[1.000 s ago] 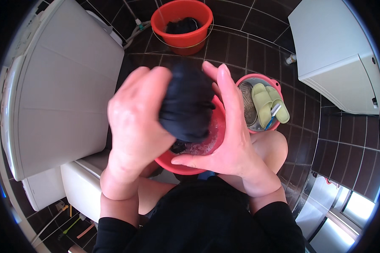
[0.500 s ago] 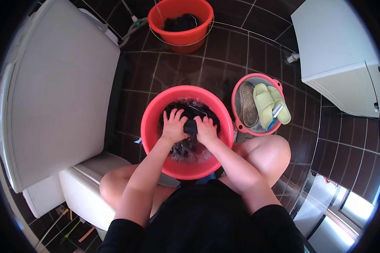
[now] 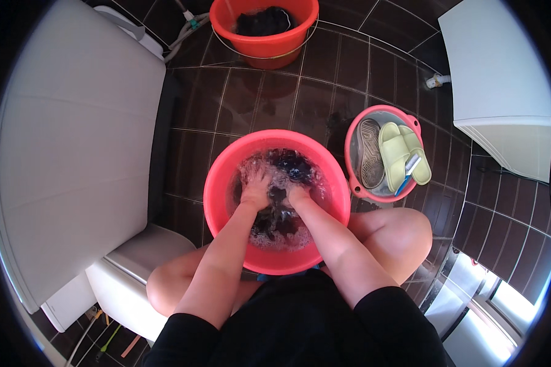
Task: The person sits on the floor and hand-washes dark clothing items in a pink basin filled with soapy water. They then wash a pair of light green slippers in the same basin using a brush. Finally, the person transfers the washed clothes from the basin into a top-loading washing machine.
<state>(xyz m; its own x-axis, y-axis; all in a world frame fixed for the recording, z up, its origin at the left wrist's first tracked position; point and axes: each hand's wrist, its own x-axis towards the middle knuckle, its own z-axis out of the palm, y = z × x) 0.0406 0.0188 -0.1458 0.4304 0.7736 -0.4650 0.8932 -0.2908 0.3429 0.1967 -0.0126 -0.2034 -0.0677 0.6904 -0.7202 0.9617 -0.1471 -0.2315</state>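
Presently, left hand (image 3: 257,186): dips into the basin left of its middle, back upward; fingers look spread in the water, but suds blur them, so I cannot tell how firm the grip is or whether it has hold of the cloth.
Right hand (image 3: 298,194): just beside the left, near the basin's middle; its fingers are lost under water, so I cannot tell how far open this grip is or what it holds.
Cloth (image 3: 291,162): dark, wet, lying in the basin, from near the far edge past the hands toward the near edge; its outline breaks up under foam.
Water (image 3: 288,243): foamy, thickest along the near edge.
Basin (image 3: 215,196): red-pink, round, on the floor (image 3: 251,101) between the person's knees.
Small basin (image 3: 351,160): pink-rimmed, on the floor just beside the basin's right edge.
Shoe (image 3: 371,156): ridged sole up, along the small basin's left edge.
Slippers (image 3: 393,148): pale green, right of the shoe, overlapping the right edge.
Brush (image 3: 412,164): blue and white, resting on the slippers.
Bucket (image 3: 266,49): red, beyond the basin's far edge, with dark fabric (image 3: 265,23) inside.
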